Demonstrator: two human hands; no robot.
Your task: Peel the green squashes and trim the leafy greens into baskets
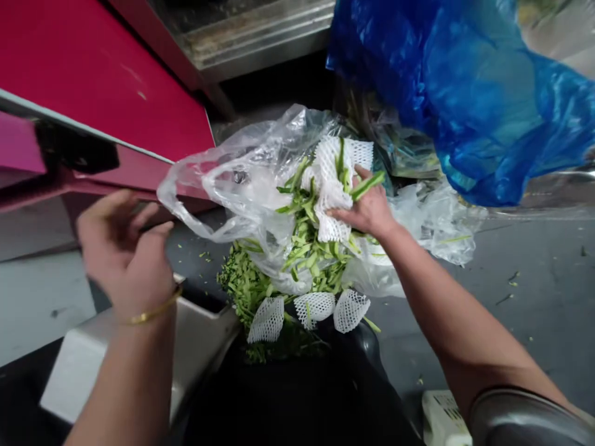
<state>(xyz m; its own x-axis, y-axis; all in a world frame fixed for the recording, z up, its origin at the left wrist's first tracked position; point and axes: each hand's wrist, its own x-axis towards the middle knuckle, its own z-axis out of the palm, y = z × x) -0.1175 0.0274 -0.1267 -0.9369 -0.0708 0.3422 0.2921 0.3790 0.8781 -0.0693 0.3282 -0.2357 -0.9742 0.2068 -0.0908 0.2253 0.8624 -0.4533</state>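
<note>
My right hand is closed around a bunch of white foam net sleeves, with green peel strips caught among them. Below it lies a heap of green peelings, partly inside a clear plastic bag whose handle loops spread to the left. My left hand, slightly blurred and wearing a gold bangle on its wrist, is in the air left of those loops. Its fingers are bent but apart, and nothing is in them. Three loose foam net pieces rest along the near edge of the heap.
A large blue plastic bag hangs at the upper right. The pink-red cabinet stands at the left, near a white bin. More clear plastic lies on the grey floor, among scattered green scraps. A metal ledge runs behind.
</note>
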